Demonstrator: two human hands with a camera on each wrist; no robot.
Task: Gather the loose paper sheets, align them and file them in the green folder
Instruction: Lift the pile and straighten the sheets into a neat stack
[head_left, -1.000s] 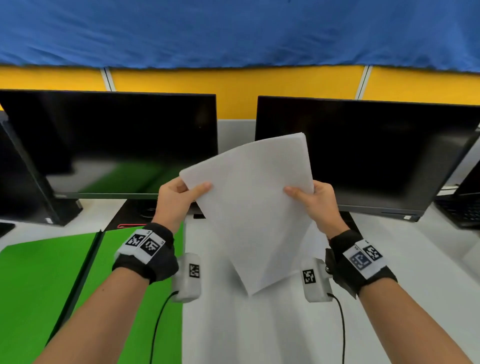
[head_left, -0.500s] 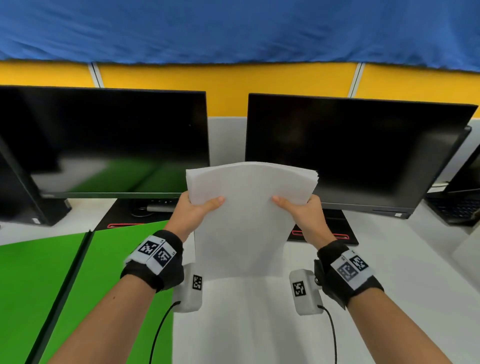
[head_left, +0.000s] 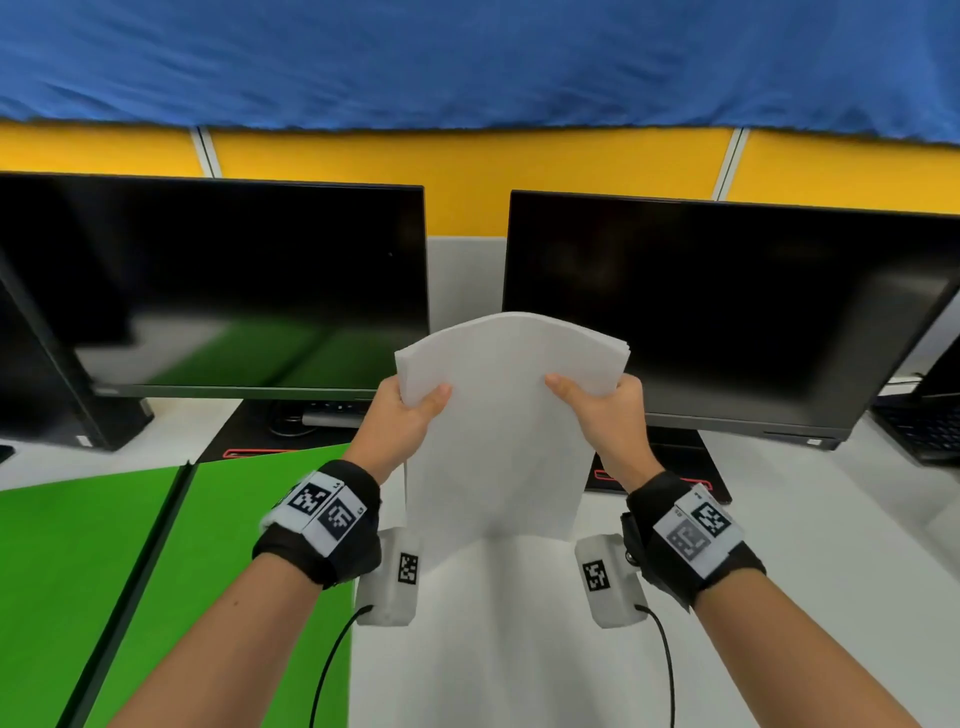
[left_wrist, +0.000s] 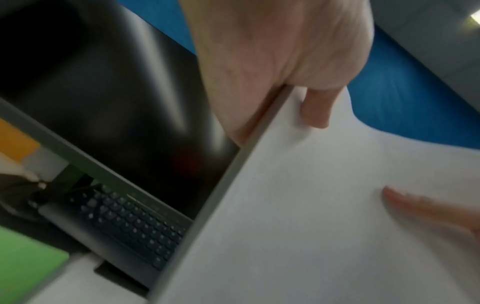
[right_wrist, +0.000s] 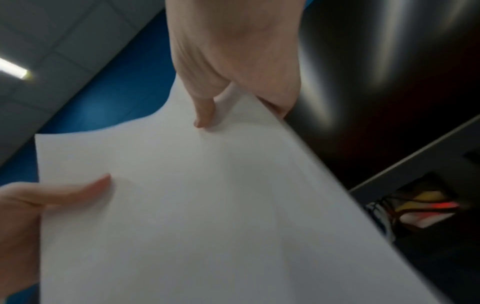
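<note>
White surface (head_left: 498, 649) nearest, open green folder (head_left: 104, 571) flat at near left, paper sheets (head_left: 498, 431) stood upright on their bottom edge at centre; left hand (head_left: 400, 421) and right hand (head_left: 608, 415) each pinch a side of the stack, thumbs in front. Looks like the aligning step: top edges fan unevenly, so next probably tap square, then carry left onto the folder. Fingers behind the sheets hidden, wrist views blurred, folder's left side cut off, two dark monitors (head_left: 218, 286) far back.

The folder (head_left: 130, 571) lies left of the paper stack (head_left: 498, 441), with two monitors (head_left: 218, 286) behind.
</note>
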